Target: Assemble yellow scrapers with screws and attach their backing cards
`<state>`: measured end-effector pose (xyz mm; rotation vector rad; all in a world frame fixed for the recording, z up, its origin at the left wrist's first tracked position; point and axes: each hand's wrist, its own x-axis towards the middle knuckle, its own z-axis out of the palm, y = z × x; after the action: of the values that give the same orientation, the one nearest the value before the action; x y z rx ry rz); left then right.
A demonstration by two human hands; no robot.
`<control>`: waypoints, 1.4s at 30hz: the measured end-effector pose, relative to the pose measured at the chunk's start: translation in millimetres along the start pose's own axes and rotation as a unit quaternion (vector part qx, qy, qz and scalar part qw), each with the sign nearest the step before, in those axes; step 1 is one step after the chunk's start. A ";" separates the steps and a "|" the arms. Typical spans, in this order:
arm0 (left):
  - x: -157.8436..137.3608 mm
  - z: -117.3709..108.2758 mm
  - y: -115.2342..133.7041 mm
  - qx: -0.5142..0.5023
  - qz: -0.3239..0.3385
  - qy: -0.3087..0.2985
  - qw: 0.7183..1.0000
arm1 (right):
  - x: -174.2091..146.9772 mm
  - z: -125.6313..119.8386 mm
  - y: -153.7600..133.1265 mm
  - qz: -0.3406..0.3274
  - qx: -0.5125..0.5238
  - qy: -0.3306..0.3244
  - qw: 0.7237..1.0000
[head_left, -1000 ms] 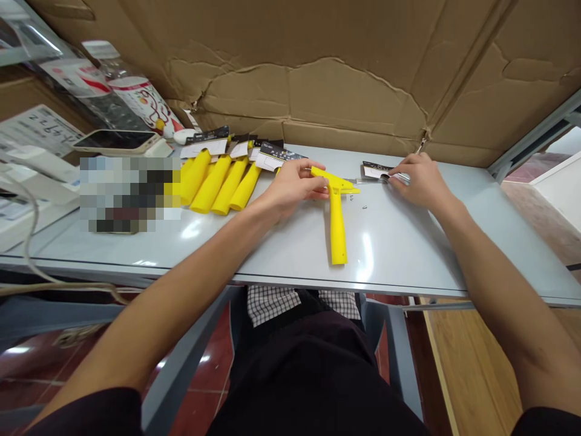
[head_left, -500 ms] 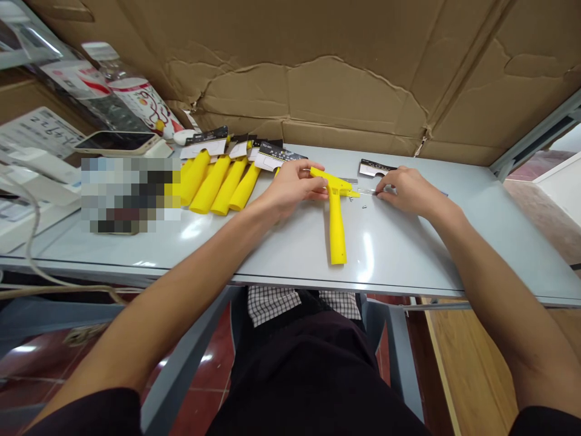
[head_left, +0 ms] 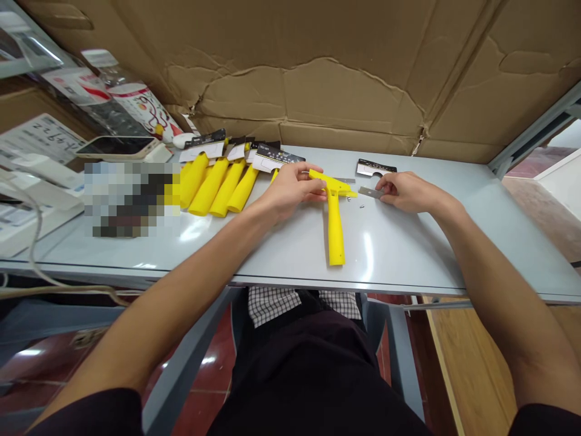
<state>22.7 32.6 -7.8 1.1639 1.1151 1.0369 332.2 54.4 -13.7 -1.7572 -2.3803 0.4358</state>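
My left hand (head_left: 297,189) is closed on the left end of the head of a yellow plastic scraper (head_left: 336,227), whose handle points toward me. In the fingertips of my right hand (head_left: 402,191) is a thin metal blade (head_left: 370,192), held flat just right of the scraper's head and apart from it. Another metal strip (head_left: 348,180) lies behind the head, partly hidden by it. Small screws (head_left: 362,206) lie on the table between my hands. A black and white printed card (head_left: 376,168) rests behind my right hand.
Several yellow scrapers (head_left: 221,181) with black and white cards lie in a row left of my left hand. Farther left are a phone (head_left: 117,147), a bottle (head_left: 140,106), white boxes and a blurred patch. A cardboard wall (head_left: 345,97) stands behind the table (head_left: 431,260).
The blade in my right hand has tilted, so its flat face shows more plainly. My left hand and the scraper have hardly moved.
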 end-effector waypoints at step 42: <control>-4.7 15.1 -25.3 -0.037 0.032 -0.116 0.992 | -9.1 22.5 -55.4 -0.102 0.403 0.080 0.906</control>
<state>37.8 22.9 -31.6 1.2322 0.8555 0.9566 278.1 27.5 -16.8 -1.1005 -1.8215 1.0117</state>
